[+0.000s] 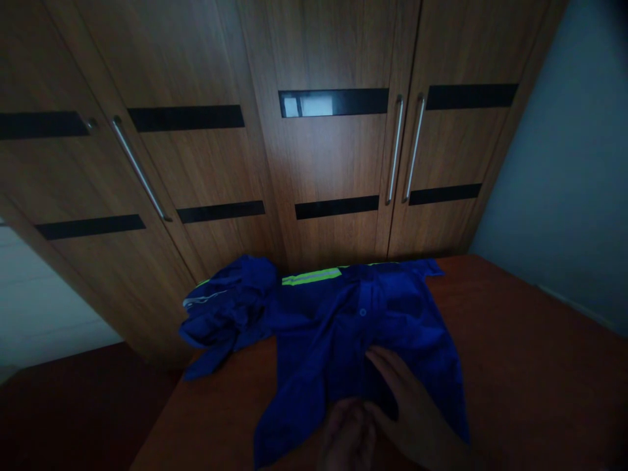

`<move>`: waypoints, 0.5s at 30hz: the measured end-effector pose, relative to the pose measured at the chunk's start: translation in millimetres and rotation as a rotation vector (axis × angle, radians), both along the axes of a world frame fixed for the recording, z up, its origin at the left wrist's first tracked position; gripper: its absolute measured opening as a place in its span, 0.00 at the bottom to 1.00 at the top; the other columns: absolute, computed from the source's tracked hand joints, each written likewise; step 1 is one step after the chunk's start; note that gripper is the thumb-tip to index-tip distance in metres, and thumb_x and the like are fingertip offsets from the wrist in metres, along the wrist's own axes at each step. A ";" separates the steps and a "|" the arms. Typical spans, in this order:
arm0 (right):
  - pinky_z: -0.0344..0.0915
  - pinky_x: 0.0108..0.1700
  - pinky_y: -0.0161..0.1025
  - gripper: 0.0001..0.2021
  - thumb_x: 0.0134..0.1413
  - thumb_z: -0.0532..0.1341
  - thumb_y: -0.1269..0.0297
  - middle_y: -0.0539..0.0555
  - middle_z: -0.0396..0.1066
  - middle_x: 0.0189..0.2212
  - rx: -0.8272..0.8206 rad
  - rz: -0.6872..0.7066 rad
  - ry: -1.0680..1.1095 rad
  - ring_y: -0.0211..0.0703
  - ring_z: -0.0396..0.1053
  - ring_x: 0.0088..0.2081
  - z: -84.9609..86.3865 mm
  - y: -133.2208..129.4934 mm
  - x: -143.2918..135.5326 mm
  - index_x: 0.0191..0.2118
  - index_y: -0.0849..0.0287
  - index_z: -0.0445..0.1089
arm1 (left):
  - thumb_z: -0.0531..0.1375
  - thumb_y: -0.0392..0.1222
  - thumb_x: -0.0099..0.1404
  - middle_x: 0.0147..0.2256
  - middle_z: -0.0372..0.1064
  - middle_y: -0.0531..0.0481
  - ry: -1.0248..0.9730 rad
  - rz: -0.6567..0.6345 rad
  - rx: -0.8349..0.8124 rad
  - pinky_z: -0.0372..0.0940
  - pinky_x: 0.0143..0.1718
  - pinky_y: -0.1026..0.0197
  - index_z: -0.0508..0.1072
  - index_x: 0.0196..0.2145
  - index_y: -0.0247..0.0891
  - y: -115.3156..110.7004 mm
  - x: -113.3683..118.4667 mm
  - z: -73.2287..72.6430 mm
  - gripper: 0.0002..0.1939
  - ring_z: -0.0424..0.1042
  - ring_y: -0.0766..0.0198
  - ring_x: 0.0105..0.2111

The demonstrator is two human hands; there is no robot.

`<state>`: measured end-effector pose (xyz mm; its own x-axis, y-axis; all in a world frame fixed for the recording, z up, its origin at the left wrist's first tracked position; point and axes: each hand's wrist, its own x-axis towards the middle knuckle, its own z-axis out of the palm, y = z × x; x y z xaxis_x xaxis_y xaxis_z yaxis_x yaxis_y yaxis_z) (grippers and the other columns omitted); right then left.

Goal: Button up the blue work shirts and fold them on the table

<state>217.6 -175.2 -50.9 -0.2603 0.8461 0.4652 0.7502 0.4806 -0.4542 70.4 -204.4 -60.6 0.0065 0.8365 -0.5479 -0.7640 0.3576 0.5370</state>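
A dark blue work jacket [304, 347] with a yellow-green reflective strip [311, 277] lies spread on a reddish-brown table. A button [362, 312] shows on its front. My right hand [405, 399] rests over the lower front, its fingers stretched out and the thumb apart, with dark cloth between them. Beside it, at the jacket's lower edge, my left hand [346, 435] has its fingers curled together close to the right thumb. Whatever lies in those fingers is hidden by dimness and blur.
Bunched blue cloth [230, 301] with a pale trim lies at the table's left edge, against the jacket. A wooden wardrobe [324, 157] with long metal handles stands right behind the table [515, 366]. A wall [554, 196] rises at the right.
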 end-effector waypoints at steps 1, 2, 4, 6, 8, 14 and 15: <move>0.62 0.59 0.47 0.30 0.53 0.58 0.68 0.58 0.59 0.60 0.005 0.000 0.001 0.48 0.58 0.60 0.1 0.2 -1.3 0.63 0.56 0.55 | 0.72 0.33 0.44 0.30 0.74 0.50 -0.028 0.029 -0.029 0.66 0.37 0.65 0.74 0.28 0.37 1.5 2.6 1.8 0.13 0.75 0.64 0.32; 0.63 0.58 0.46 0.29 0.53 0.58 0.68 0.58 0.60 0.59 0.013 0.000 0.003 0.47 0.59 0.60 0.4 0.5 -2.5 0.62 0.56 0.56 | 0.72 0.33 0.43 0.30 0.74 0.50 -0.042 0.052 -0.047 0.67 0.36 0.65 0.74 0.28 0.37 3.3 5.3 3.6 0.14 0.75 0.64 0.31; 0.65 0.57 0.44 0.26 0.55 0.57 0.68 0.57 0.63 0.57 0.033 0.002 0.006 0.46 0.62 0.58 1.5 0.6 -4.5 0.60 0.55 0.58 | 0.73 0.35 0.42 0.29 0.74 0.51 -0.042 0.070 -0.025 0.66 0.33 0.66 0.73 0.27 0.37 7.5 10.3 7.4 0.15 0.74 0.65 0.30; 0.67 0.55 0.43 0.23 0.56 0.57 0.66 0.57 0.66 0.55 0.064 0.000 0.005 0.45 0.65 0.55 3.0 -0.1 -5.3 0.58 0.55 0.61 | 0.74 0.41 0.40 0.25 0.72 0.52 -0.018 0.039 0.050 0.65 0.30 0.67 0.71 0.23 0.36 12.2 13.3 10.8 0.17 0.72 0.67 0.27; 0.68 0.54 0.42 0.21 0.57 0.57 0.65 0.57 0.68 0.53 0.105 -0.009 0.003 0.45 0.67 0.54 4.3 -1.7 -5.2 0.57 0.56 0.63 | 0.75 0.46 0.37 0.22 0.70 0.53 0.036 -0.016 0.116 0.64 0.27 0.67 0.69 0.20 0.35 17.0 13.4 13.9 0.20 0.70 0.67 0.24; 0.69 0.52 0.40 0.18 0.60 0.55 0.65 0.56 0.70 0.52 0.218 -0.005 -0.038 0.44 0.70 0.51 8.3 -6.4 -2.9 0.55 0.57 0.65 | 0.70 0.58 0.41 0.17 0.64 0.55 0.387 -0.106 0.245 0.59 0.23 0.66 0.69 0.18 0.35 25.3 5.0 22.1 0.24 0.63 0.69 0.20; 0.69 0.52 0.39 0.17 0.60 0.54 0.65 0.56 0.71 0.51 0.236 0.006 -0.048 0.43 0.70 0.50 8.9 -6.5 -2.5 0.55 0.57 0.66 | 0.69 0.60 0.43 0.17 0.63 0.55 0.465 -0.127 0.271 0.59 0.24 0.66 0.69 0.18 0.35 25.6 3.8 24.1 0.24 0.62 0.69 0.20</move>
<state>215.1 -181.6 -42.0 -0.2915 0.7139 0.6367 0.7652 0.5735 -0.2926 74.2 -178.8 -36.5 -0.0747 0.9564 -0.2825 -0.3844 0.2338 0.8931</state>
